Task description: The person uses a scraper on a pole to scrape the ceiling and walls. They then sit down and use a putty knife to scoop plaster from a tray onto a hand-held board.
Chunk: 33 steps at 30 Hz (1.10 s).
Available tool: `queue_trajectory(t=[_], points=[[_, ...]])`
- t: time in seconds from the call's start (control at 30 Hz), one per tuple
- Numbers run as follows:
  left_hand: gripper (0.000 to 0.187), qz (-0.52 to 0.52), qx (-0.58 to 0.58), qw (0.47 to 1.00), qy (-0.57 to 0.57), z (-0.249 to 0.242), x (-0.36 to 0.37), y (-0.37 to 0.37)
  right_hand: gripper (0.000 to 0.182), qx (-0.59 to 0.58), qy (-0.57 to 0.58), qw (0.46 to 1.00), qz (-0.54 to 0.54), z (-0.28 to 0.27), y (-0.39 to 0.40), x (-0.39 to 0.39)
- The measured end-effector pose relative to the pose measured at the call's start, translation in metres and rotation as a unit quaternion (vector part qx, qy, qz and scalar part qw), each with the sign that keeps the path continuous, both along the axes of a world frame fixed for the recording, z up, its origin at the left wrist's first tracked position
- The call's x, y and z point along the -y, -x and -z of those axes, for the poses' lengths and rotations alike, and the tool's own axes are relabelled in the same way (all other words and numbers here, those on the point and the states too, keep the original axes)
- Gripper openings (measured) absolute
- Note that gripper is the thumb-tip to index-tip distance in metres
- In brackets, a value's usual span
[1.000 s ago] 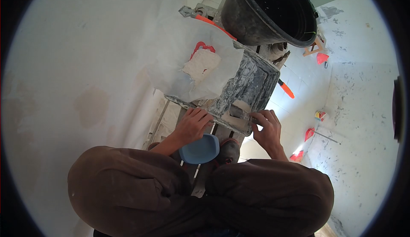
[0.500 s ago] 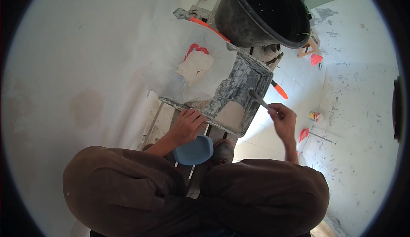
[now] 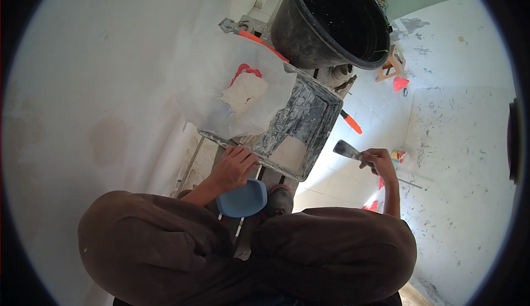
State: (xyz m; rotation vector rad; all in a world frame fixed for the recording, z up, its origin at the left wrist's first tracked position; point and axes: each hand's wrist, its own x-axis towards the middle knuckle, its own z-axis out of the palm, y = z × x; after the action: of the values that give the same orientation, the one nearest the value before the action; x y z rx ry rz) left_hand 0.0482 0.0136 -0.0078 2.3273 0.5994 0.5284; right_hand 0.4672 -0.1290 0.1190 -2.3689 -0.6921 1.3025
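Observation:
My right hand [image 3: 379, 163] is closed round a small putty knife [image 3: 348, 150], held out to the right of the tray with its blade pointing up and left. My left hand [image 3: 234, 168] has its fingers curled on the near rim of a dark, plaster-smeared tray [image 3: 320, 126]. Pale powder [image 3: 289, 154] lies in the tray's near corner. Over the tray's left part rests an open translucent bag [image 3: 265, 104] with off-white powder [image 3: 244, 93] and a red item [image 3: 245, 71] inside. A blue bowl [image 3: 242, 198] sits just below my left hand.
Behind the tray stands a large black tub [image 3: 309, 41]. An orange-handled tool [image 3: 260, 43] lies along the tray's far side, and another orange handle [image 3: 351, 123] sticks out at the right. A small wooden stool [image 3: 393, 66] is on the floor. A wall [image 3: 110, 74] runs along the left.
My right hand has moved the putty knife away from over the tray, to the right and slightly down. The whole view has shifted slightly; my left hand stays at the rim.

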Motion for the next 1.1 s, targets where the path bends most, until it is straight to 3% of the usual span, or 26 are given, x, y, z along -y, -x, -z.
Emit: queue_trajectory(t=[0.1,0.17,0.23,0.3,0.33,0.37,0.4,0.43,0.47,0.5,0.6,0.7,0.77,0.83,0.9,0.97,1.1], points=[[0.016,-0.008,0.028,1.0,0.007,0.002,0.001,0.003,0.026,-0.041,-0.05,0.997,0.042,-0.012,0.006,0.003],[0.017,-0.013,0.085,0.996,0.02,0.003,0.003,0.011,0.026,-0.043,-0.133,0.99,0.016,-0.02,0.019,-0.003],[0.014,-0.044,0.062,0.997,0.032,-0.004,0.004,0.025,0.018,-0.042,-0.125,0.991,-0.002,-0.021,0.036,-0.023],[0.012,-0.071,0.044,0.996,0.042,-0.006,0.01,0.036,0.011,0.12,-0.195,0.949,-0.215,-0.015,0.051,-0.041],[0.013,-0.148,0.03,0.981,0.12,0.0,0.016,0.042,0.011,0.12,-0.198,0.95,-0.21,-0.014,0.06,-0.054],[0.014,-0.224,0.017,0.955,0.196,0.003,0.02,0.046,0.014,0.22,-0.201,0.9,-0.318,-0.013,0.068,-0.07],[0.014,-0.22,0.016,0.956,0.194,0.008,0.023,0.05,0.019,0.316,-0.197,0.828,-0.419,-0.012,0.073,-0.084],[0.015,-0.218,0.014,0.946,0.24,0.011,0.024,0.053,0.019,0.316,-0.198,0.829,-0.417,-0.006,0.072,-0.098],[0.017,-0.217,0.013,0.933,0.286,0.009,0.025,0.055,0.022,0.338,-0.204,0.783,-0.48,0.003,0.071,-0.113],[0.017,-0.218,0.013,0.934,0.284,0.006,0.027,0.059,0.025,0.357,-0.211,0.732,-0.541,0.012,0.068,-0.124],[0.019,-0.16,-0.057,0.961,0.219,-0.017,0.026,0.066,0.023,0.371,-0.183,0.686,-0.598,0.032,0.064,-0.147],[0.02,-0.185,-0.066,0.941,0.277,-0.03,0.015,0.065,0.023,0.366,-0.164,0.704,-0.586,0.041,0.063,-0.156],[0.021,-0.105,-0.006,0.994,0.033,-0.035,-0.004,0.052,0.023,0.38,-0.166,0.693,-0.59,0.048,0.061,-0.156],[0.023,-0.074,-0.024,0.995,0.062,-0.045,-0.02,0.027,0.023,0.392,-0.167,0.683,-0.594,0.05,0.059,-0.155],[0.025,-0.045,-0.044,0.994,0.091,-0.047,-0.029,0.004,0.021,0.35,-0.132,0.716,-0.59,0.051,0.059,-0.154],[0.032,-0.083,-0.129,0.988,0.027,-0.042,-0.035,-0.014,0.023,0.351,-0.125,0.714,-0.593,0.057,0.06,-0.151],[0.037,-0.117,-0.152,0.981,-0.005,-0.033,-0.041,-0.023,0.024,0.334,-0.12,0.716,-0.601,0.071,0.058,-0.148]])
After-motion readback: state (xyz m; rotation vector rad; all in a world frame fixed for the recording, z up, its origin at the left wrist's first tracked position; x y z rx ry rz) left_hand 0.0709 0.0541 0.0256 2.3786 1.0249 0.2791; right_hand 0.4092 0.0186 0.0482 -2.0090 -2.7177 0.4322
